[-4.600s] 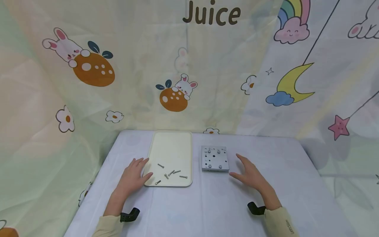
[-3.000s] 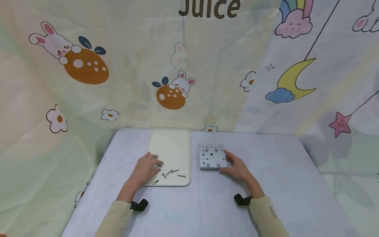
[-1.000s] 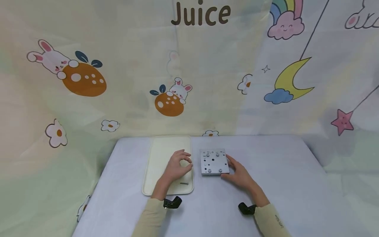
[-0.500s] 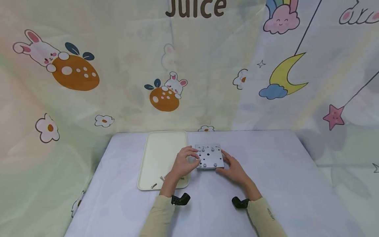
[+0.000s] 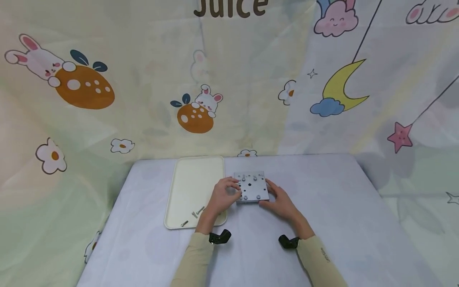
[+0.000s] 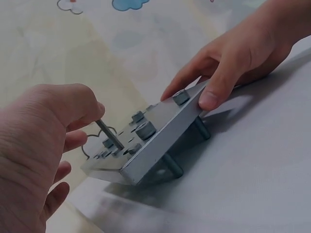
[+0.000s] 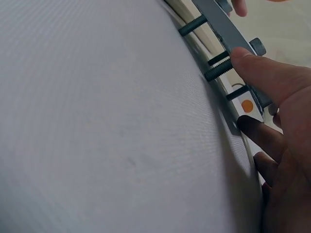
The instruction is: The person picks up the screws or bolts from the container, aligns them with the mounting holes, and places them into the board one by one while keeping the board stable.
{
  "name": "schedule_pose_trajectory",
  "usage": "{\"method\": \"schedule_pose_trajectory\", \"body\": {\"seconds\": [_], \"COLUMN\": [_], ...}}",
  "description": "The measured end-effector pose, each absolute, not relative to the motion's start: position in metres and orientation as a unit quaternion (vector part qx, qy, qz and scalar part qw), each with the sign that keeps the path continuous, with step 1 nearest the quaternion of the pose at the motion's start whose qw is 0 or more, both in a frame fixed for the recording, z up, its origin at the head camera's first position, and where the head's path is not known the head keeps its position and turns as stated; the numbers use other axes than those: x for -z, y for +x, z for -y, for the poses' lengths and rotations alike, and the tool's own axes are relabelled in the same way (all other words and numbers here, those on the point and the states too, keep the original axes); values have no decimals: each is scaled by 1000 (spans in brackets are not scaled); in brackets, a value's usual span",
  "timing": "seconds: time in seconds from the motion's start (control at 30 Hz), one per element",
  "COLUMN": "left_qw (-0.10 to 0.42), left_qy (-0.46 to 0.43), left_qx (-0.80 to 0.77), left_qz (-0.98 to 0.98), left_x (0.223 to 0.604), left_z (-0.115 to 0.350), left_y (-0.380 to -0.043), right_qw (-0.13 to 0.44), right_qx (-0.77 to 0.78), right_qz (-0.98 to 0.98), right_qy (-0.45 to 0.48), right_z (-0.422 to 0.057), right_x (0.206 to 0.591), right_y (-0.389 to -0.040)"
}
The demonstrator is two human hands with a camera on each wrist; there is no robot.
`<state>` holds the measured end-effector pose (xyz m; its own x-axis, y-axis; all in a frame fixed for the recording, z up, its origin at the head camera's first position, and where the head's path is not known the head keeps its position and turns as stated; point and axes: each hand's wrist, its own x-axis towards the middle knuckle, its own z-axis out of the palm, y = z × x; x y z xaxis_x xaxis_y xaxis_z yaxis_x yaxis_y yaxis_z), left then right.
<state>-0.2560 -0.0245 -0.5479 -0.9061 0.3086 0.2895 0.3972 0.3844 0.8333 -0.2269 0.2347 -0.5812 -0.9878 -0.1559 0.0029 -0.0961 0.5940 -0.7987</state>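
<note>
Left wrist cam: L hand (image 6: pixel 34 141) pinches thin screw (image 6: pixel 110 134) at top of metal plate (image 5: pixel 252 189), whether in hole unclear; R hand (image 5: pixel 282 202) grips plate's R edge; plate's on table (image 5: pixel 251 243), beside tray (image 5: pixel 191 183) w/ loose screws (image 5: pixel 195 215)

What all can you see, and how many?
Table: 1, white-covered, underneath
Tray: 1, cream, table's left
Loose screws: 3 showing, silver, on tray
Drilled metal plate: 1, silver, beside tray
Big screw heads: 4, grey, on plate
Thin metal rod: 1, grey, plate's left side
Backdrop: 1, pale multicoloured, behind table
Bunny prints: 2 clear, white, backdrop left
Orange prints: 2, orange, beside bunnies
Moon print: 1, yellow, backdrop right
Cloud prints: 2, pink and blue, near moon
Star print: 1, pink, right
Flower prints: several, white, scattered
"Juice" lettering: 1, brown, top
Wrist cameras: 2, black, above table
Sleeves: 2, beige, bottom
Left grip: 1, bare, pinching rod
Right grip: 1, bare, on plate's right edge
</note>
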Motion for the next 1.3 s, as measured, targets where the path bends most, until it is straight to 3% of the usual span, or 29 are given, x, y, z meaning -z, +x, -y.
{"method": "schedule_pose_trajectory", "body": {"seconds": [0.8,1.3], "left_qw": [9,16], "left_qy": [-204,-207], "left_qx": [498,510], "left_qz": [843,835], "left_x": [553,557], "left_z": [10,5], "left_y": [-280,-283], "right_qw": [37,30], "right_qx": [434,436], "right_qz": [-897,-896], "right_qy": [-70,-82], "right_z": [-235,-234], "right_x": [578,575], "right_y": [-228,-228]}}
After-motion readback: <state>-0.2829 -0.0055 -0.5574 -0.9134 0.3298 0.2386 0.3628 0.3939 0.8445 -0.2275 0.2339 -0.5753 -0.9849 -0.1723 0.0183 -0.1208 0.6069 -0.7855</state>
